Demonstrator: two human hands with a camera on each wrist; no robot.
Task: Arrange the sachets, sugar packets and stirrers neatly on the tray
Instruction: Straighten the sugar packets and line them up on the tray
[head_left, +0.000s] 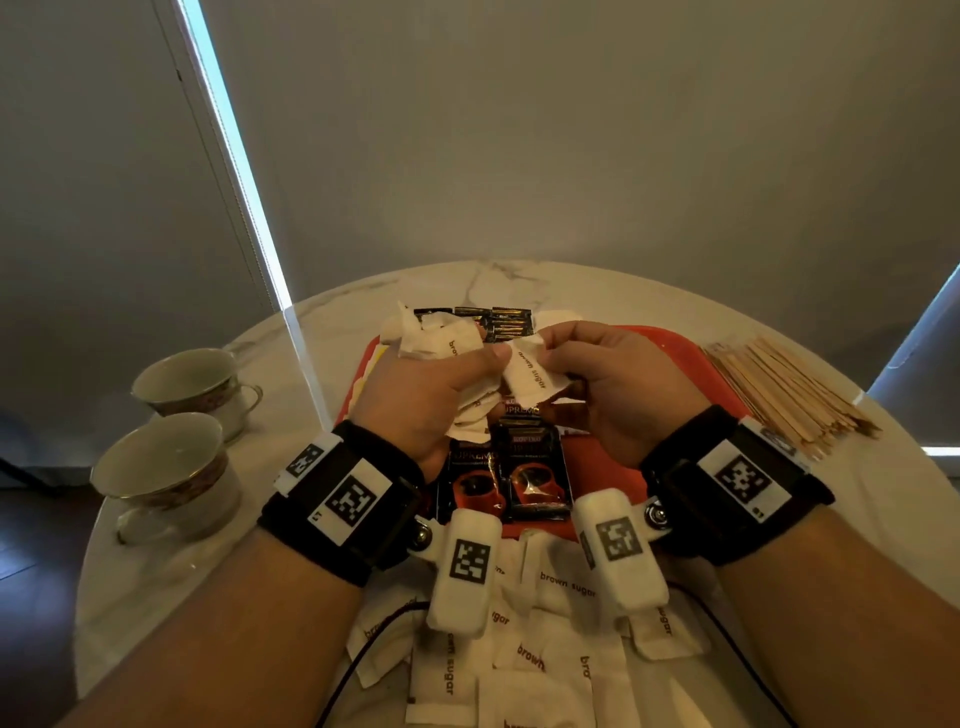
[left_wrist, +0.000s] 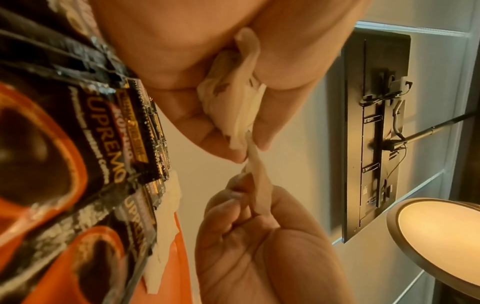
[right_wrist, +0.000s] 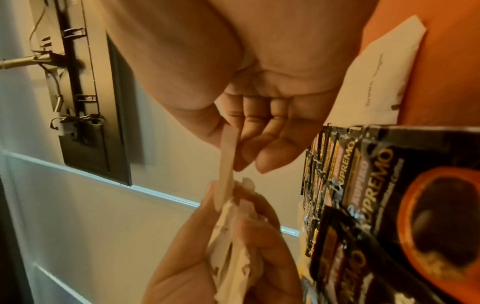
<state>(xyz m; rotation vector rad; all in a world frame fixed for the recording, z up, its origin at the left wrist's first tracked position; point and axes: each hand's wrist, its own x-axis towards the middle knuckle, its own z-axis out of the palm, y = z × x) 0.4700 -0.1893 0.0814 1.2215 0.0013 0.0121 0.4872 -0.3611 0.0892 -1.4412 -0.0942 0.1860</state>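
Note:
My left hand (head_left: 467, 364) grips a bunch of white brown-sugar packets (head_left: 441, 340) above the red tray (head_left: 670, 353). My right hand (head_left: 563, 358) pinches a single sugar packet (head_left: 530, 376) right beside that bunch. In the left wrist view the bunch (left_wrist: 233, 102) sits between thumb and fingers, and the single packet (left_wrist: 257, 179) touches its end. The right wrist view shows the single packet (right_wrist: 228, 160) edge-on, meeting the bunch (right_wrist: 233, 246). Black coffee sachets (head_left: 506, 467) lie in overlapping rows on the tray under both hands. Wooden stirrers (head_left: 784, 395) lie piled on the table right of the tray.
Several loose sugar packets (head_left: 550, 654) are scattered on the marble table (head_left: 166, 582) near its front edge. Two teacups (head_left: 171, 473) stand at the left. More black sachets (head_left: 498, 319) lie at the tray's far end. One sugar packet (right_wrist: 384, 72) rests on the tray.

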